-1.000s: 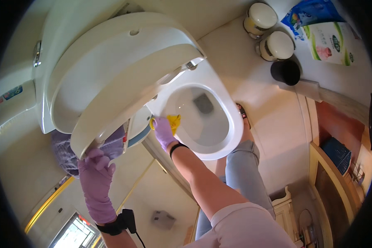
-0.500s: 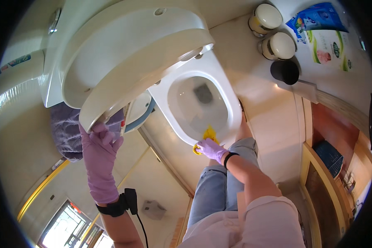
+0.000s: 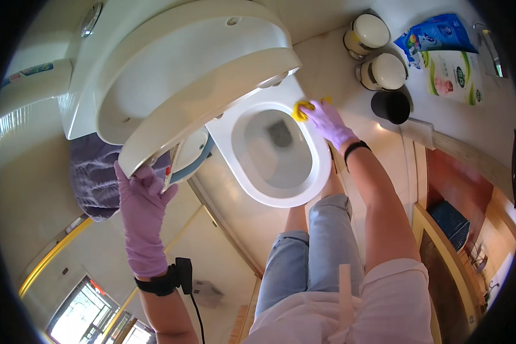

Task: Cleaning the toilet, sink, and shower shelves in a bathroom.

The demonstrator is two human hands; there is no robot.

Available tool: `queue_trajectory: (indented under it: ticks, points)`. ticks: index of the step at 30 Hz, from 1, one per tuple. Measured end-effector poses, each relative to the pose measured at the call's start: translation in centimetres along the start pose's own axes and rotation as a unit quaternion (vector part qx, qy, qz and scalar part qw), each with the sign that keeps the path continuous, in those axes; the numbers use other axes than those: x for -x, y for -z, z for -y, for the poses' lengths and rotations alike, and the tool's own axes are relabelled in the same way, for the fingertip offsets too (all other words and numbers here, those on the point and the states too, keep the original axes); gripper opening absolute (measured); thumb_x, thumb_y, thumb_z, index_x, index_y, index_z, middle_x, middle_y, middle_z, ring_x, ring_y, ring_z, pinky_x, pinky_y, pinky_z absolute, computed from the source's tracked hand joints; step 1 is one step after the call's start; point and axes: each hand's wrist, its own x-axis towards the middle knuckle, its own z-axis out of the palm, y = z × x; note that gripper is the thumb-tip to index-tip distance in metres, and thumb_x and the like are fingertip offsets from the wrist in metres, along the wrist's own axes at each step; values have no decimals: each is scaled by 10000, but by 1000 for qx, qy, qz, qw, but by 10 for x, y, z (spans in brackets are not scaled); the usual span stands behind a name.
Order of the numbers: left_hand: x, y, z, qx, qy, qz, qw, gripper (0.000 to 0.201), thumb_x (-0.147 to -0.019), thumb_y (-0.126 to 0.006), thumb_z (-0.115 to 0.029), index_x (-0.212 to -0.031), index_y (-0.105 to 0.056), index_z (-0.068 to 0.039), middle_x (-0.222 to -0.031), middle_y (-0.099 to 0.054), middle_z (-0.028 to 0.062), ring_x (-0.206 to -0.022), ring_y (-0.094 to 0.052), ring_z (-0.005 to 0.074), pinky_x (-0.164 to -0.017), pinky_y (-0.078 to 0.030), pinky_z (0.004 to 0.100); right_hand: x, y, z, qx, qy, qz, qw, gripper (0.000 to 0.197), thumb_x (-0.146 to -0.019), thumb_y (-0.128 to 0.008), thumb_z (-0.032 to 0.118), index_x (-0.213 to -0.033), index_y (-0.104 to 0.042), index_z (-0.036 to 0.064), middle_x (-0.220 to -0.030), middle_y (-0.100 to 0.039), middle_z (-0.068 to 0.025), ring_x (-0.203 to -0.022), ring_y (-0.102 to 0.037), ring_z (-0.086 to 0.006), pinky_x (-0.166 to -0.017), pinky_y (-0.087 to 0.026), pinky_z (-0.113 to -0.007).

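A white toilet bowl (image 3: 243, 178) stands before me, its toilet seat (image 3: 212, 94) and lid (image 3: 155, 69) raised. My left hand (image 3: 146, 189), in a purple rubber glove, grips the seat's lower left end with the fingers curled round its edge. On the bowl's right rim, toward the back, my gloved right hand (image 3: 327, 121) presses a yellow cloth (image 3: 301, 110). Its fingers are bent over the cloth, which is bunched under them. Water lies in the bowl around a dark drain opening (image 3: 280, 133).
A ledge at the upper right bears two white-lidded canisters (image 3: 371, 30), a black cup (image 3: 391, 104), a blue packet (image 3: 438, 37) and a white-green packet (image 3: 456, 77). A grey-purple towel (image 3: 94, 178) hangs left of the seat. Behind my left hand is a blue-rimmed basin (image 3: 194, 163).
My right hand has moved with the yellow cloth from the bowl's front rim to the right rim farther back. My left hand stays on the seat.
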Motion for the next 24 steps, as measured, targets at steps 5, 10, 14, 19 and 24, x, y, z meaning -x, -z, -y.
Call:
queue_trajectory:
  ticks: [5,10,14,19,24]
  points:
    - [4,-3,2,6,-10,-20,1000,487,-907,-451,-528,-984,-531,-54,-775,-477,-36,-598,-408,102,-702,-592,441,24,-27,25,-141,-101,-126,977,263,-847,-579,178,-1108,-602,154,-1017,-583,-161,-868,-586,-341,-746,-482,-405]
    - [24,12,8,-63,-16,-81,995,447,-912,-433,-540,-1036,-558,-129,-771,-504,-53,-605,-446,85,-668,-571,418,103,16,82,-600,-379,36,704,299,-899,-501,178,-1185,-559,114,-1021,-533,-223,-878,-538,-364,-756,-466,-418]
    - [43,17,41,-79,29,-55,995,417,-925,-427,-516,-1046,-567,-143,-763,-493,-71,-668,-518,83,-745,-547,458,206,-22,60,-245,-91,141,955,331,-886,-510,160,-1213,-546,128,-958,-513,-199,-868,-547,-328,-739,-465,-384]
    - [83,77,120,-61,187,-78,977,390,-919,-494,-449,-1039,-558,-84,-824,-502,2,-753,-531,147,-748,-559,459,252,13,27,-313,-319,47,894,420,-858,-531,104,-1273,-512,159,-933,-502,-192,-866,-556,-322,-753,-478,-372]
    - [103,99,192,-57,195,-70,977,401,-903,-534,-412,-1116,-550,-72,-975,-538,44,-885,-538,185,-758,-560,447,256,82,-37,-271,-347,84,894,433,-865,-515,114,-1296,-490,137,-992,-573,-185,-918,-581,-307,-790,-477,-352]
